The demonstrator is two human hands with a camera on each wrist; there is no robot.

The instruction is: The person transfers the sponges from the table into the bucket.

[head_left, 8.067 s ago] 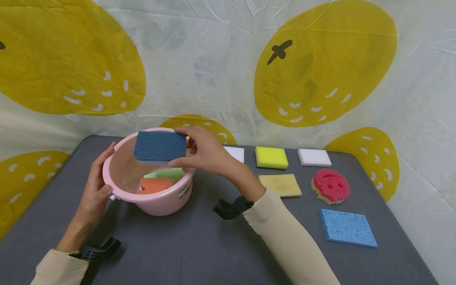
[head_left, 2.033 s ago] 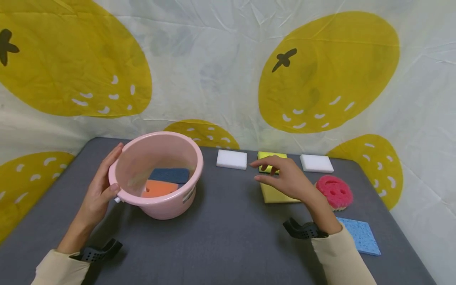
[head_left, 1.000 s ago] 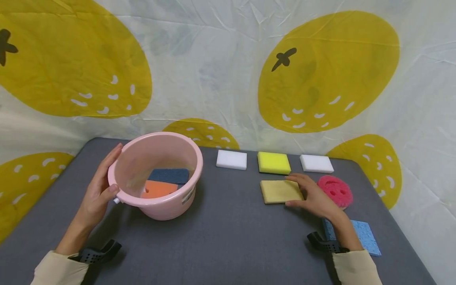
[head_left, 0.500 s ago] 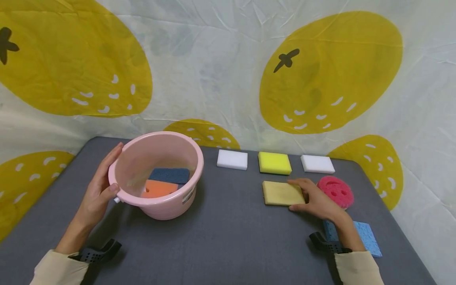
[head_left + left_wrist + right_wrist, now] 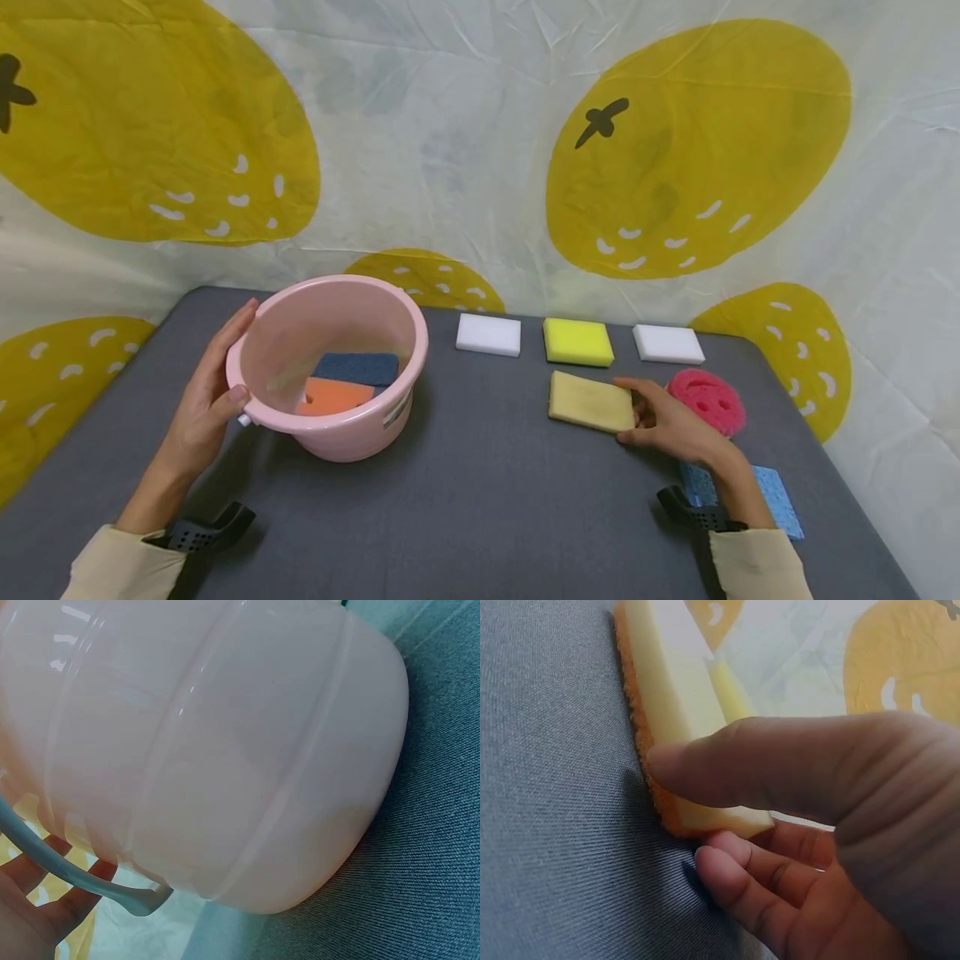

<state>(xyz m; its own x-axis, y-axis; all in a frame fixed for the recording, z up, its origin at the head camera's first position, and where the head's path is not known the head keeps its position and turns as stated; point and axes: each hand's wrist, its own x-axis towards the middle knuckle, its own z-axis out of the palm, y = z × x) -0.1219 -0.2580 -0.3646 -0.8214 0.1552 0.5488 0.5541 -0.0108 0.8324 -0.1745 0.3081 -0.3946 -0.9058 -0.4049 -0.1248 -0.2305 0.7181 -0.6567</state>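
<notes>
A pink plastic bucket [image 5: 330, 433] stands at the left of the table. My left hand [image 5: 202, 400] grips its rim from the left, thumb at the front and fingers behind; the grey handle [image 5: 82, 879] passes by the fingers in the left wrist view. Inside the bucket lie an orange sponge [image 5: 335, 397] and a dark blue scouring sponge [image 5: 356, 368]. My right hand [image 5: 671, 425] pinches the right end of a pale yellow sponge [image 5: 591, 402] between thumb and fingers. An orange scouring layer [image 5: 639, 727] shows on its underside in the right wrist view, and its near end is tilted off the table.
Along the back lie a white sponge [image 5: 488, 335], a bright yellow sponge [image 5: 577, 342] and another white sponge [image 5: 668, 344]. A red smiley-face sponge [image 5: 707, 402] is right of my right hand. A speckled blue sponge [image 5: 776, 500] lies partly under my right wrist. A fruit-print cloth [image 5: 450, 150] hangs behind.
The dark blue sponge has gone from my right hand into the bucket. The right hand then went right to the pale yellow sponge, which has now turned slightly in its grip. Left hand stays on the rim.
</notes>
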